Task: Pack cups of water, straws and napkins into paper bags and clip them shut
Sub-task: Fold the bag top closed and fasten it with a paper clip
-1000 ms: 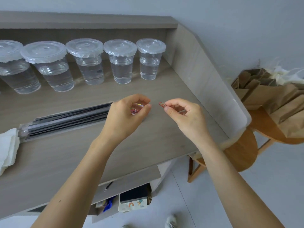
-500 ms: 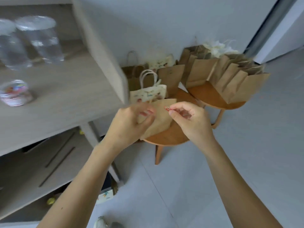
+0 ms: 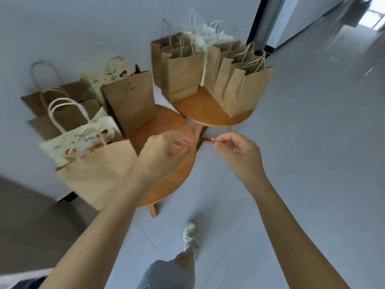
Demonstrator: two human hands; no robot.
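Thumb and forefinger of the right hand (image 3: 239, 151) pinch a small red clip (image 3: 211, 140), and the other fingers curl loosely under the palm. The clip is held in the air just past the right-hand edge of the round orange-brown wooden stool (image 3: 179, 180). Its long axis lies almost level and its free end points left toward that stool; its shape is too small and blurred to make out.

The left hand (image 3: 166, 151) hovers over the stool's seat with its fingers curled in. Nothing shows in its grasp, though the palm is turned away. Below the stool in the view, a pale grey shoe (image 3: 189, 236) stands on the floor tiles.

At the stool's left edge a plain light-brown paper bag (image 3: 98, 176) is smeared by motion, its lower part hidden by the left forearm. Behind it is a cream paper bag with a coloured print and white handles (image 3: 83, 138). Farther back on the seat stands a brown paper bag with a handwritten mark (image 3: 129, 101).

Beyond the stool to the right, a second wooden stool (image 3: 208, 115) carries a crowd of upright brown paper bags (image 3: 239, 86). White material shows among their tops, but I cannot tell what it is.
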